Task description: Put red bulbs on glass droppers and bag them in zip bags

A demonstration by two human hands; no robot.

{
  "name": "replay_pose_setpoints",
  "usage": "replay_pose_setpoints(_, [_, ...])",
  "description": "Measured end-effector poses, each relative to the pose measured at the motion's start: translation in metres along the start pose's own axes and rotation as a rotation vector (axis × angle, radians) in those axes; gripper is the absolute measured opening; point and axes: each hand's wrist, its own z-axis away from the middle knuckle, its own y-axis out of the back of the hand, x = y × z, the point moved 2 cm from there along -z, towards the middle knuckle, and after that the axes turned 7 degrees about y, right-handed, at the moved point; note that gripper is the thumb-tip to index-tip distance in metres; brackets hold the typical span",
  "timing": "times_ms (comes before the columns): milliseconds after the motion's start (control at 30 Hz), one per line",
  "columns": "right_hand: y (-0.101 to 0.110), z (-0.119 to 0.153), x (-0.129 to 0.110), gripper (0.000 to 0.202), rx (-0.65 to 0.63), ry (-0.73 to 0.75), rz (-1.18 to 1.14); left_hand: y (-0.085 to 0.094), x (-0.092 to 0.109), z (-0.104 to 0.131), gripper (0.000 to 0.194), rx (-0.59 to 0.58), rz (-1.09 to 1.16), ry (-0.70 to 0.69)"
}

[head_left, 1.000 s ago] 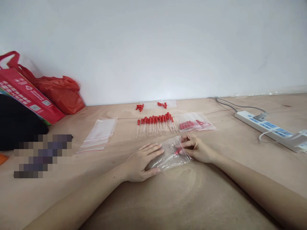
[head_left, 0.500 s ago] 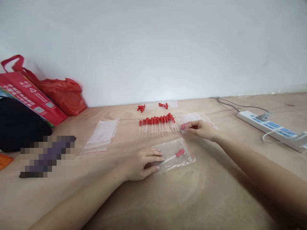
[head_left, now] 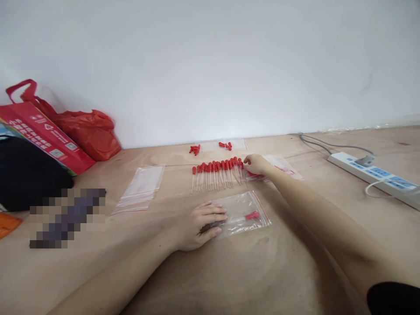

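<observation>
My left hand [head_left: 206, 225] lies with its fingers spread on the near end of a clear zip bag [head_left: 238, 203]. Inside that bag is one dropper with a red bulb [head_left: 252, 215]. At the right end of a row of red-topped glass droppers [head_left: 216, 173], my right hand [head_left: 254, 164] has its thumb and fingers brought together by the last red bulb; what it pinches, if anything, is too small to make out. Under and beside my right wrist lies another clear bag [head_left: 285, 166] with red items in it.
Flat bags [head_left: 141, 188] lie to the left. Loose red bulbs [head_left: 194, 150] and a further bag [head_left: 241, 143] are near the wall. A power strip [head_left: 377, 175] sits at the right, red bags [head_left: 95, 133] and a black item [head_left: 29, 175] at the left.
My right hand has moved up and left from the bag at the right to the end of the dropper row. The dropper inside the near bag lies flatter. My left hand stays on that bag.
</observation>
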Motion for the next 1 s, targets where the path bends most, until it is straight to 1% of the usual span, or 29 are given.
replay_pose_setpoints(100, [0.003,0.002,0.013,0.037,-0.009,-0.027,0.010,0.001,0.001,-0.001,0.033,-0.004,0.005,0.012])
replay_pose_setpoints(167, [0.004,0.002,0.015,0.039,-0.009,-0.037,-0.008,0.001,0.002,-0.001,0.032,0.004,0.017,0.011])
replay_pose_setpoints(300, [0.001,-0.003,0.004,0.032,0.002,-0.065,-0.061,0.000,0.001,-0.001,0.032,0.018,0.028,0.006])
replay_pose_setpoints(467, [-0.008,-0.008,-0.012,0.019,0.003,-0.158,-0.111,-0.001,0.001,-0.001,0.032,0.017,0.021,0.004])
replay_pose_setpoints(600, [-0.011,-0.012,-0.018,0.021,0.047,-0.215,-0.172,0.000,0.001,-0.001,0.032,0.021,0.025,0.003])
replay_pose_setpoints(700, [-0.006,-0.011,-0.017,0.030,0.111,-0.223,-0.247,0.000,0.002,-0.001,0.032,0.019,0.025,0.005])
replay_pose_setpoints(800, [0.008,0.000,-0.009,0.031,0.171,-0.188,-0.355,0.000,0.003,-0.002,0.032,0.008,0.019,0.010])
replay_pose_setpoints(867, [0.021,0.016,-0.001,0.030,0.203,-0.148,-0.432,0.000,0.003,-0.002,0.033,0.001,0.015,0.017])
replay_pose_setpoints(933, [0.030,0.038,0.009,0.029,0.247,-0.107,-0.542,0.000,0.002,-0.002,0.033,-0.005,0.013,0.025])
replay_pose_setpoints(1000, [0.033,0.063,0.020,0.027,0.364,-0.043,-0.826,0.000,0.001,-0.002,0.033,-0.005,0.009,0.024])
